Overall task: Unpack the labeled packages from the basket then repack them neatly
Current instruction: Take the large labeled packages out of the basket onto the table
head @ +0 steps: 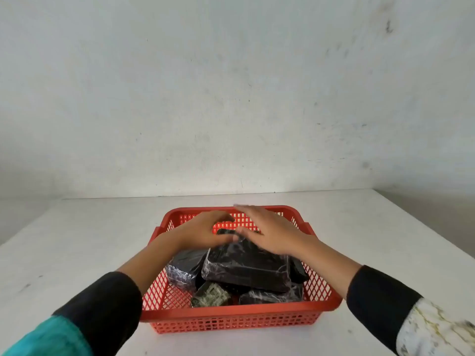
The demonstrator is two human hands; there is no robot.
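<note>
- Red plastic mesh basket (239, 313), lower centre: black film-wrapped packages (246, 265) piled inside.
- My left hand (203, 231) fingers curl apart; right hand (267, 233) fingers spread flat, gripping nothing.
- Advise: clamp top package's edges, lift straight.

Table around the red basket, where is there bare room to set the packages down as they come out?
The table is bare left of the basket, between it and the left sleeve, and bare to its right too. A narrower strip runs behind it to the wall. Inside the basket it is crowded: black packages piled under both hands.
</note>
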